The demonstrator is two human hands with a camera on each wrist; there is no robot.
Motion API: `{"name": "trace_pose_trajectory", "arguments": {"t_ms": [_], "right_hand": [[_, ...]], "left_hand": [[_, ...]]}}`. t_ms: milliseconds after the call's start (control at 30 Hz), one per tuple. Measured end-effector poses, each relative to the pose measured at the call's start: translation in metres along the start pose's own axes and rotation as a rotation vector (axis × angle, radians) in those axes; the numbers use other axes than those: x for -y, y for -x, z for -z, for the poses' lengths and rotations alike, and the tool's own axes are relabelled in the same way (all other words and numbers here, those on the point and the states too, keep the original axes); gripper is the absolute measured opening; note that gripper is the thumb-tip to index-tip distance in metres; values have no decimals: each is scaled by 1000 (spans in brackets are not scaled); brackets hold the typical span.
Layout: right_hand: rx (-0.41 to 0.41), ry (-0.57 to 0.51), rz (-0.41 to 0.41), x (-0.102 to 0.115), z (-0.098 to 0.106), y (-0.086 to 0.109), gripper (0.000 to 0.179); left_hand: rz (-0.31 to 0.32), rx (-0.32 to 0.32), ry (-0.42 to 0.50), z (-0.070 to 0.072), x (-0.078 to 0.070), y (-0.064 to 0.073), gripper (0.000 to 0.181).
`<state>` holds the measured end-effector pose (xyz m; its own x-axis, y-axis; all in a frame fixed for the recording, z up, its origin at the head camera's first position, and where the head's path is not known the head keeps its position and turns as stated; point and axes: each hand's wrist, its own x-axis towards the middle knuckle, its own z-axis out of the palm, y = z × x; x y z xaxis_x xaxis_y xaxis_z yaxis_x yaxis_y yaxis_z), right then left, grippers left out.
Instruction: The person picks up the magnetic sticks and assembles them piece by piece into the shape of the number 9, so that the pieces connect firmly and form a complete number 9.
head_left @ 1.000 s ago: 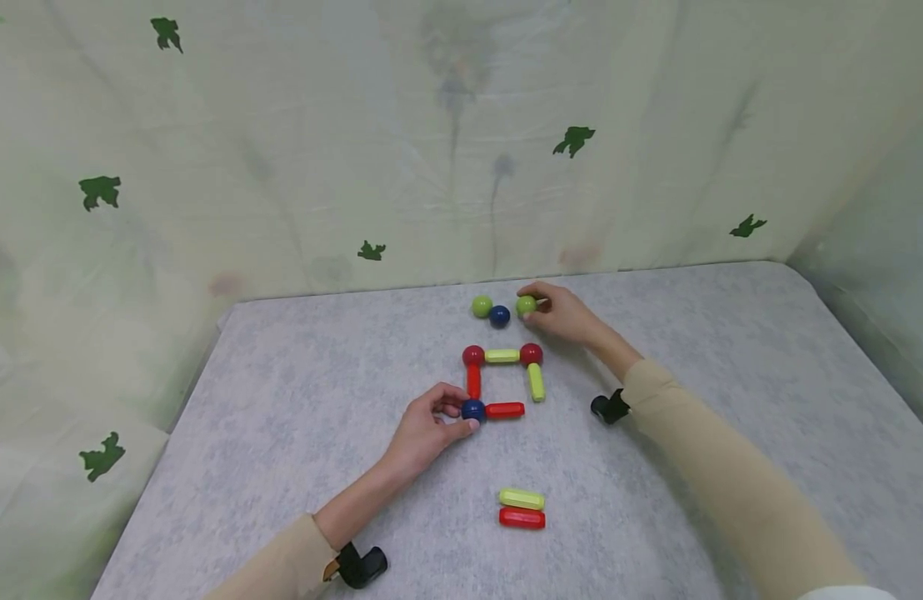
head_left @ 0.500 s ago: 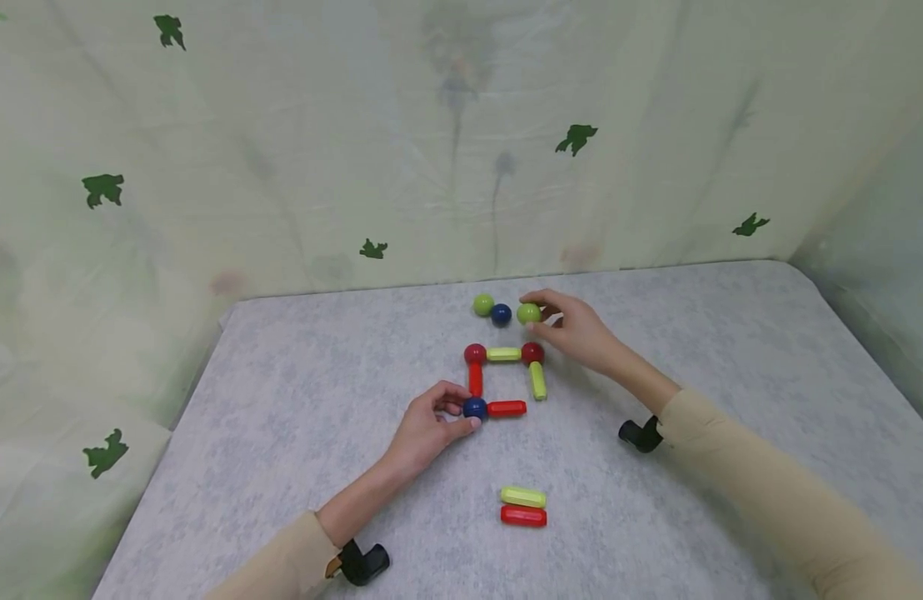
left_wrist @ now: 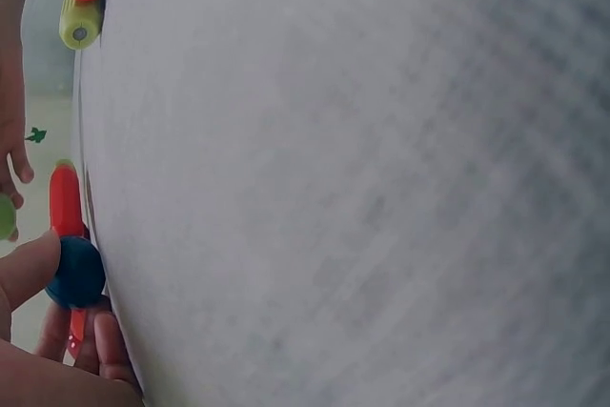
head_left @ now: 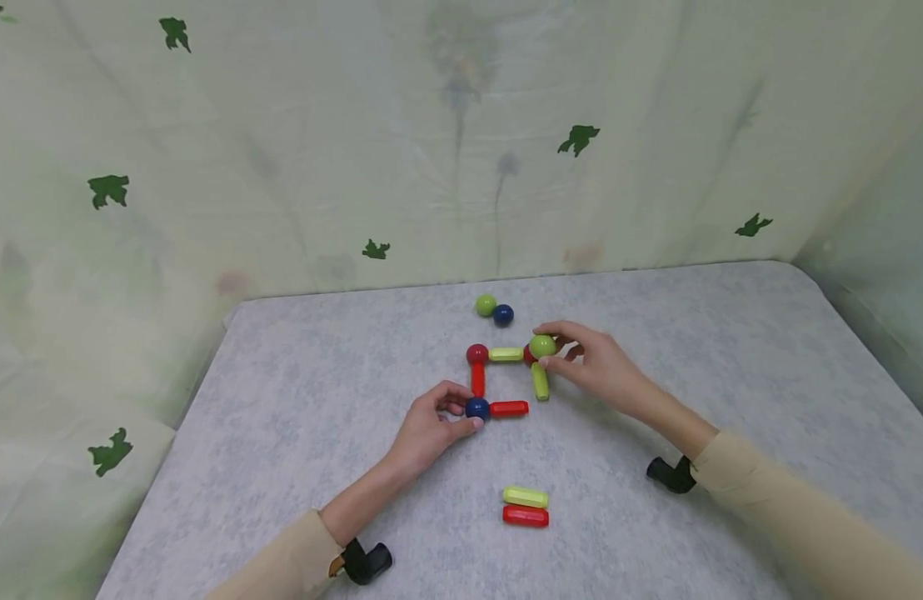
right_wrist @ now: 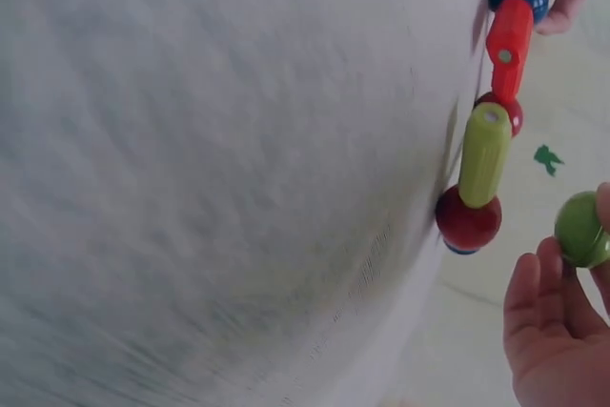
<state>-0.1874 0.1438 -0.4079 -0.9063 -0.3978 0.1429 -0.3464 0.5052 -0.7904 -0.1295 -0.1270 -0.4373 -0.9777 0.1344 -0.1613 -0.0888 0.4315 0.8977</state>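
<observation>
My left hand pinches a dark blue ball between thumb and fingers at the near left corner of a frame of rods and balls. From that ball a red rod points right, and another red rod leads back to a red ball. A yellow-green rod joins it to a second red ball, from which a yellow-green rod points toward me. My right hand pinches a green ball, raised above the table in the right wrist view and partly covering the second red ball in the head view.
Behind the frame a green ball and a dark blue ball sit together. Nearer me lie a yellow-green rod and a red rod side by side. A fabric backdrop rises at the table's far edge.
The right hand has brought the green ball from beside the loose balls at the back toward me, to the frame's far right corner. The left hand keeps its grip on the blue ball.
</observation>
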Motion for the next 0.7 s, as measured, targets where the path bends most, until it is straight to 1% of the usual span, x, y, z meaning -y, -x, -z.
{"name": "trace_pose_trajectory", "arguments": {"t_ms": [200, 433, 700], "right_hand": [[28, 0, -6, 2, -6, 19, 39], [68, 49, -12, 8, -12, 37, 42], [106, 80, -75, 12, -20, 47, 39]], "left_hand": [[-2, -8, -12, -1, 1, -1, 31], [-3, -13, -11, -1, -1, 1, 32], [-11, -18, -18, -1, 1, 0, 31]]}}
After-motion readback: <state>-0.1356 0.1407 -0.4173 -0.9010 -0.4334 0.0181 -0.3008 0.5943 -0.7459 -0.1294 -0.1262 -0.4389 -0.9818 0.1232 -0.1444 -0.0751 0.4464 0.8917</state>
